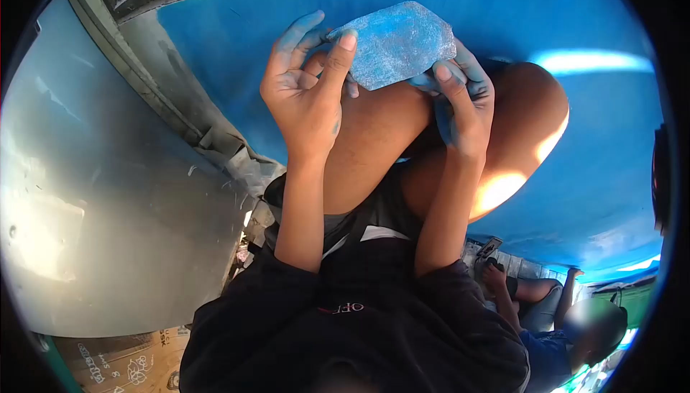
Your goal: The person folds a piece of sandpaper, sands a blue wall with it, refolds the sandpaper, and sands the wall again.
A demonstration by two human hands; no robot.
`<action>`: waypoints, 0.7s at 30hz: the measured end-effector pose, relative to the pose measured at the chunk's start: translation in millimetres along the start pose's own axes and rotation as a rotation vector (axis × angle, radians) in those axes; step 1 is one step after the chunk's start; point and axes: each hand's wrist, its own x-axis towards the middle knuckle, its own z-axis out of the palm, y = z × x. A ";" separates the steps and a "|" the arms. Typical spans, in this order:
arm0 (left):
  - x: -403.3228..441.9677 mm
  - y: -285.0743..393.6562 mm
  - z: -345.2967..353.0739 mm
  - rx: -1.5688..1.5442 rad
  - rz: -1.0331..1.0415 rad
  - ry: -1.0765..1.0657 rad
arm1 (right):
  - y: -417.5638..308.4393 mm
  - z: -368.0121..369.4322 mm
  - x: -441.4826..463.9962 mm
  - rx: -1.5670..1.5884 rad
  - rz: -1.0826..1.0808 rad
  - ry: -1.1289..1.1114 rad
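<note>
Sheet of thin, many-sided grey material dusted with blue [402, 44]: held up at the upper centre of the frame, broad face showing, just above the bare, bent legs [377, 130].
Bare left hand with blue-stained fingers [305, 91]: clamped on the sheet's left end, thumb pressed on the front face, the forefinger lifted clear at upper left.
Bare right hand, also stained blue [463, 98]: pinching the lower right corner, thumb at the edge, other fingers behind; how far they reach underneath is hidden.
Weight: probably light, since fingertips at the two ends bear it.
Stiffness: seems firm enough to stay nearly flat between the hands, though likely bendable if pushed in the middle.
Face: looks rough and powdery; the dust could make a grip slide a little.
Rim: uneven and worn-looking, so its corners may well fray or crumble under a hard pinch.
Best hold: the two ends, thumb in front and fingers spread flat behind, leaving the middle free.
Surroundings: smooth bright-blue painted surface [596, 156] across the top and right, dull grey metal-like panel [122, 206] at left, person in a blue shirt [543, 357] at lower right.
</note>
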 end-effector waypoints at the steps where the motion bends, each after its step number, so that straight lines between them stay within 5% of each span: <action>1: 0.1 -0.6 -0.3 0.004 0.006 -0.004 | -1.2 1.2 0.0 -0.011 0.003 0.009; 21: -0.5 -6.2 0.9 0.114 0.056 -0.005 | -0.6 2.4 0.2 0.078 0.008 0.125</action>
